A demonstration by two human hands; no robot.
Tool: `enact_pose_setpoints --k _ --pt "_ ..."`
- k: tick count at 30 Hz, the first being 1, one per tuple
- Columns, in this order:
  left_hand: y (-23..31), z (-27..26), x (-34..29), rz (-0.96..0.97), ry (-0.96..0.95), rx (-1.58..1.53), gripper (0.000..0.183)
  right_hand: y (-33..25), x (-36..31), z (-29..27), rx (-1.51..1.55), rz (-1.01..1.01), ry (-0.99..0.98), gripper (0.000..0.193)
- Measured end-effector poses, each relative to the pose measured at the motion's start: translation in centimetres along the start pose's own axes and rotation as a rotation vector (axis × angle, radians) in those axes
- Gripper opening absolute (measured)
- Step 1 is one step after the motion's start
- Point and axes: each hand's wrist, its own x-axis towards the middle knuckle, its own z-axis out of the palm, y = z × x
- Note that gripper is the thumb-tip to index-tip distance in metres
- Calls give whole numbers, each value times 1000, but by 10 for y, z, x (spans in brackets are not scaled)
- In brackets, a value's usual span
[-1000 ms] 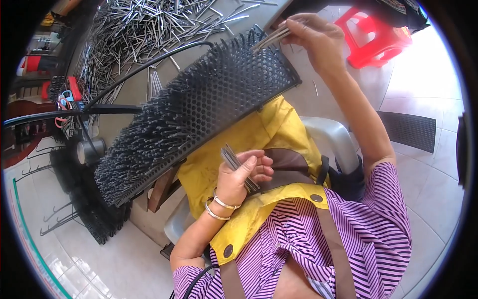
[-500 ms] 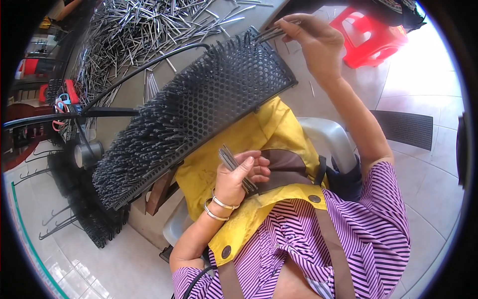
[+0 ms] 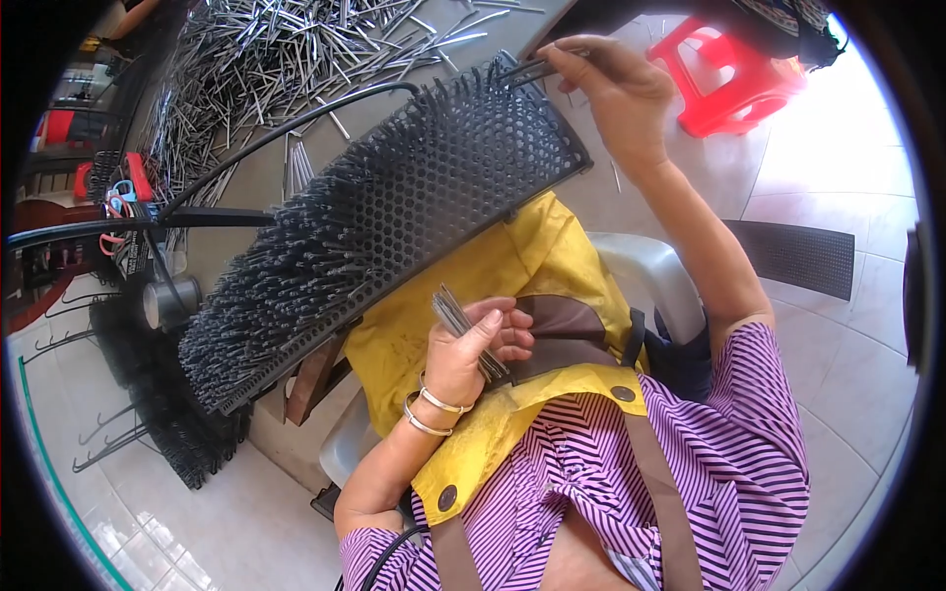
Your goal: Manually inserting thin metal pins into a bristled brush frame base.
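Note:
A bundle of thin grey metal strips (image 3: 451, 315) is gripped in my left hand (image 3: 468, 357), close to my lap. My right hand (image 3: 623, 97) reaches up to the far right end of a black perforated rack (image 3: 458, 187). Between thumb and fingertips it pinches a few dark strips (image 3: 527, 72), their tips at the rack's edge among the standing ones; whether they sit in holes I cannot tell. Dense dark upright strips (image 3: 286, 276) fill the rack's left part and run along its far side. Bare hexagonal holes show on the near right side.
A large heap of loose metal strips (image 3: 286, 59) covers the table beyond the rack. A black curved bar (image 3: 296, 123) arches over it. Scissors (image 3: 120, 202) and a metal cup (image 3: 169, 300) are at left, with black bristly racks (image 3: 182, 433) below. A red stool (image 3: 729, 84) stands far right.
My right hand has shifted slightly left, carrying its strips closer in over the rack's far corner. My left hand and its bundle stay put.

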Motion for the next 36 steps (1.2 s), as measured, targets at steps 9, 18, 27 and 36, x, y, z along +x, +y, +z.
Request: enact_pose_setpoints --k 9,18,27,36 --pt "0 1 0 6 21 23 32 4 7 10 -313 -184 -136 10" --pt "0 0 -1 7 32 32 32 -21 33 33 -646 -416 -276 16" --pt "2 -1 1 1 24 21 29 -8 33 30 -591 -454 -290 12" --pt "2 3 -2 -55 -79 23 28 8 25 23 -518 -774 -213 15"
